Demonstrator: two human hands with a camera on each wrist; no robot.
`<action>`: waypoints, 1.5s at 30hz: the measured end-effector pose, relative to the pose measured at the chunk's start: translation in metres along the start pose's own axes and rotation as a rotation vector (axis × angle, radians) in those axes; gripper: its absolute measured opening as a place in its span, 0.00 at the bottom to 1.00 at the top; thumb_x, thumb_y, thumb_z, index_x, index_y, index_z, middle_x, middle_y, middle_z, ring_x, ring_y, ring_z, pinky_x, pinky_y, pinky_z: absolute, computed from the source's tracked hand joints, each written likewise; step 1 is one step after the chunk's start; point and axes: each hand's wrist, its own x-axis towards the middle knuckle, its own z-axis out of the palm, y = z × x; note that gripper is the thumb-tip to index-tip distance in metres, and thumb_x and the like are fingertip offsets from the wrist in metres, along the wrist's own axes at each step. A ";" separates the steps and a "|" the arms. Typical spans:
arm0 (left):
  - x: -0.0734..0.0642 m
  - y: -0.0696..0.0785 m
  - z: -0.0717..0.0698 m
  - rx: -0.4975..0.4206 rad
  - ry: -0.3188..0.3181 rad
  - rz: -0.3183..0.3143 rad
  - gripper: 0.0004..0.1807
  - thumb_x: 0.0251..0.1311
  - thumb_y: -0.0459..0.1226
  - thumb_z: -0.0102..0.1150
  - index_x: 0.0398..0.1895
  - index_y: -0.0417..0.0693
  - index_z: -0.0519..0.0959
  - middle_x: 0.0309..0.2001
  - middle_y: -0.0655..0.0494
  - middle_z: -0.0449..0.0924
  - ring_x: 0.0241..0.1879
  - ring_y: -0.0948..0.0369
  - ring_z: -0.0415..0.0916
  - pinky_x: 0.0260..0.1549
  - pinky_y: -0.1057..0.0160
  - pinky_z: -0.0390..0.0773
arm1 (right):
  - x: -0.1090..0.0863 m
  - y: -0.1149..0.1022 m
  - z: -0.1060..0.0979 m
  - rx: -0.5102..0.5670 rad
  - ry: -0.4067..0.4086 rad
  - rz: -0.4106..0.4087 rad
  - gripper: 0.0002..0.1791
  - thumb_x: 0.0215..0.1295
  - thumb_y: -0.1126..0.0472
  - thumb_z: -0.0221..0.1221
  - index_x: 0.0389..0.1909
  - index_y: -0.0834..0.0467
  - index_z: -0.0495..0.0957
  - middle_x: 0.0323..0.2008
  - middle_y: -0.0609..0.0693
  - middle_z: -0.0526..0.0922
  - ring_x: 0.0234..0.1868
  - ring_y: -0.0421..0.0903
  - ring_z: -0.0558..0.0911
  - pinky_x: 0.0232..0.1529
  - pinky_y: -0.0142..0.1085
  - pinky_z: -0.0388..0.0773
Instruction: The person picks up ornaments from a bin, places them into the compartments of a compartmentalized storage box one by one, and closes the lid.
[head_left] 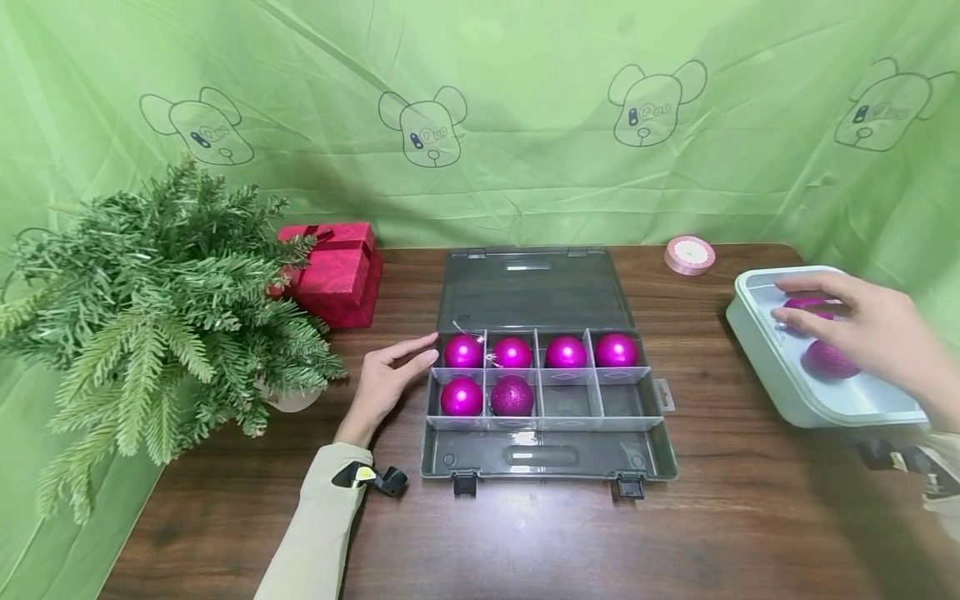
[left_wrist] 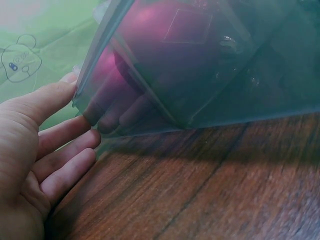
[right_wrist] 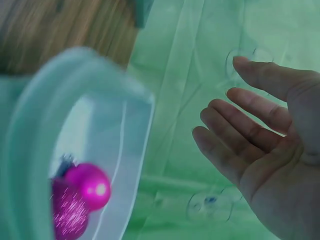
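A grey see-through compartment box lies with its lid folded back. Shiny magenta Christmas balls fill its back row, one per compartment; the row in front holds a shiny ball and a glittery ball on the left. My left hand touches the box's left side with loosely extended fingers. Over the pale green tub at the right hovers my right hand, fingers spread and nothing in them. Inside the tub sit a glittery ball and a shiny ball.
An artificial fir tree stands on the left, with a red gift box beside it. A pink ribbon roll lies at the back right of the wooden table. Green cloth hangs behind.
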 end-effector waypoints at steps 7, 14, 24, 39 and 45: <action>0.000 0.001 0.000 -0.004 0.000 0.004 0.17 0.66 0.39 0.76 0.57 0.52 0.90 0.56 0.57 0.88 0.62 0.59 0.82 0.64 0.64 0.77 | -0.004 0.035 -0.004 -0.053 -0.038 0.059 0.25 0.67 0.52 0.74 0.61 0.57 0.82 0.58 0.67 0.84 0.57 0.55 0.84 0.45 0.37 0.63; -0.001 0.002 0.001 -0.017 0.002 0.023 0.17 0.66 0.38 0.76 0.57 0.50 0.90 0.56 0.56 0.88 0.62 0.58 0.82 0.64 0.62 0.77 | -0.006 0.062 -0.004 -0.088 -0.042 0.078 0.27 0.66 0.53 0.75 0.57 0.66 0.82 0.56 0.76 0.80 0.45 0.36 0.84 0.37 0.31 0.65; -0.001 0.001 0.001 -0.028 0.004 0.013 0.17 0.66 0.38 0.76 0.57 0.50 0.89 0.56 0.56 0.88 0.62 0.58 0.82 0.64 0.62 0.77 | -0.013 0.085 -0.004 -0.119 -0.089 0.092 0.28 0.68 0.58 0.72 0.59 0.75 0.77 0.57 0.81 0.74 0.39 0.58 0.90 0.35 0.34 0.69; -0.001 0.002 0.001 -0.026 0.004 0.016 0.17 0.65 0.38 0.76 0.57 0.51 0.90 0.56 0.56 0.88 0.62 0.58 0.82 0.64 0.62 0.77 | -0.019 0.101 -0.001 -0.205 -0.121 0.086 0.29 0.66 0.59 0.72 0.56 0.78 0.75 0.54 0.87 0.71 0.52 0.90 0.69 0.45 0.72 0.68; -0.001 0.001 0.001 -0.023 0.000 0.017 0.17 0.66 0.38 0.75 0.58 0.50 0.89 0.56 0.55 0.88 0.62 0.58 0.82 0.65 0.62 0.77 | -0.021 0.103 0.002 -0.230 -0.121 0.052 0.28 0.61 0.59 0.75 0.53 0.74 0.78 0.48 0.85 0.77 0.50 0.89 0.73 0.38 0.67 0.70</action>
